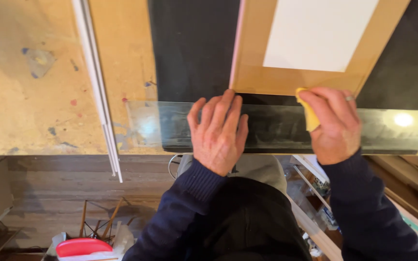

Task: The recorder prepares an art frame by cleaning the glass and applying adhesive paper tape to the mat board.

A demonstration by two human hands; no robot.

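Observation:
My left hand [218, 130] lies flat, fingers spread, on a long clear glass strip [276, 128] that runs along the near edge of the workbench. My right hand [335, 123] presses a small yellow cloth [310, 116] against the same glass strip, just below the lower edge of a tan cardboard mat [252, 58] with a white rectangular centre [315, 34]. The mat and the glass rest on a black sheet [189, 53]. Both sleeves are dark blue.
The paint-spotted wooden workbench [30, 96] extends to the left, with thin white strips [97, 92] lying across it and overhanging the front edge. Below the bench are a wooden floor, a red-lidded bin [83, 246] with sticks, and leaning frames at right.

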